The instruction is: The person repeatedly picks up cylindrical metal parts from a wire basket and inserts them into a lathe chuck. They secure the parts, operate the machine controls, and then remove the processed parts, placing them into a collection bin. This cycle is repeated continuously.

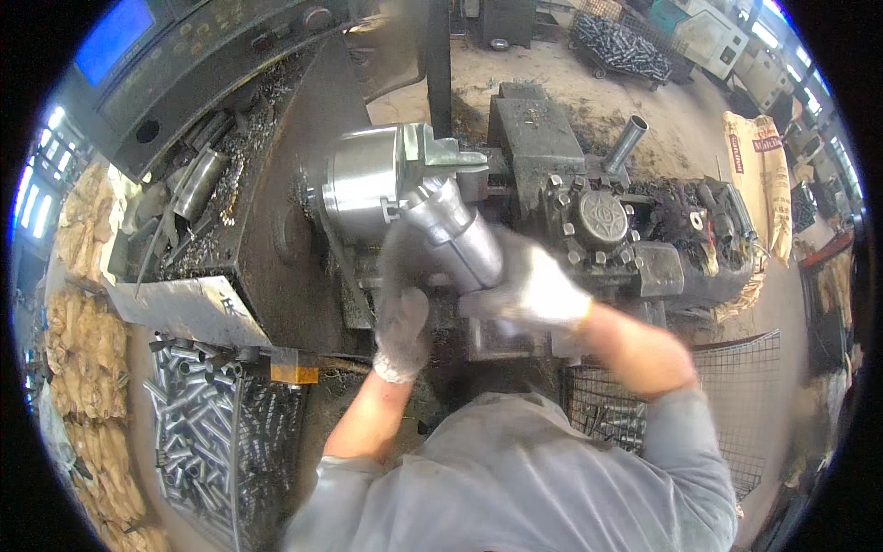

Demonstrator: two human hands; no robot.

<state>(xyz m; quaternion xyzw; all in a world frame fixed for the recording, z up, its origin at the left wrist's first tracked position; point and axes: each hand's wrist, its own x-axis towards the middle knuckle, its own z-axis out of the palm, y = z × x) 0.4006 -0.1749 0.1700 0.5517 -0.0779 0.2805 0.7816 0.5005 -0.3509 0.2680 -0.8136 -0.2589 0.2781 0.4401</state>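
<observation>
Workshop floor behind, 1 steel cylinder tilts beside the chuck, likely heavy and slick, best held round its barrel, where our right hand curls closed; we cannot tell finger opening or hold on our blurred left hand.

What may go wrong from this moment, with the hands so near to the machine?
The cylindrical metal part could slip from the gloved right hand, which appears to grip it. If dropped, it might strike the nearby left hand. Should the chuck turn, it might catch a glove.
</observation>
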